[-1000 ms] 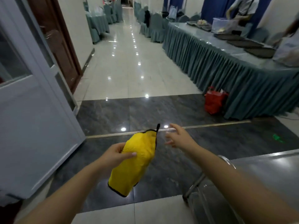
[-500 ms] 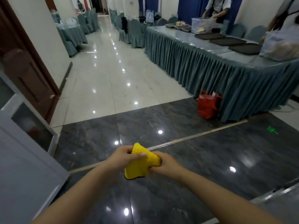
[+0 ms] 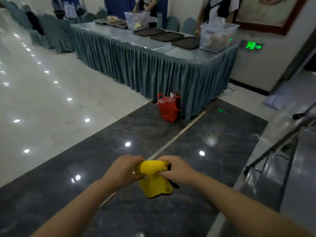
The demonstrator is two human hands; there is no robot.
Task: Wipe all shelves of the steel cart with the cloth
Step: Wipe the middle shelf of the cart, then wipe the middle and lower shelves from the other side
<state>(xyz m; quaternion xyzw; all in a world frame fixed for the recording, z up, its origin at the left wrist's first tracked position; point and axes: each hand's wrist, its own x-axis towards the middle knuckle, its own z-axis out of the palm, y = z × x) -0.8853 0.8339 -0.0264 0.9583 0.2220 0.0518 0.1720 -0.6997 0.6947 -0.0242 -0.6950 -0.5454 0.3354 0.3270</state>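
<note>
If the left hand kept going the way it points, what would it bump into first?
The left hand points rightward into the yellow cloth it already grips; just past that is the right hand, gripping the other side.

Head-worn view, forward and downward

A fuzzy yellow cloth point(image 3: 154, 178) is seen above a glossy dark stone floor point(image 3: 196, 134); beside the floor, pleated matt fabric skirts the table point(image 3: 153, 69).
</note>
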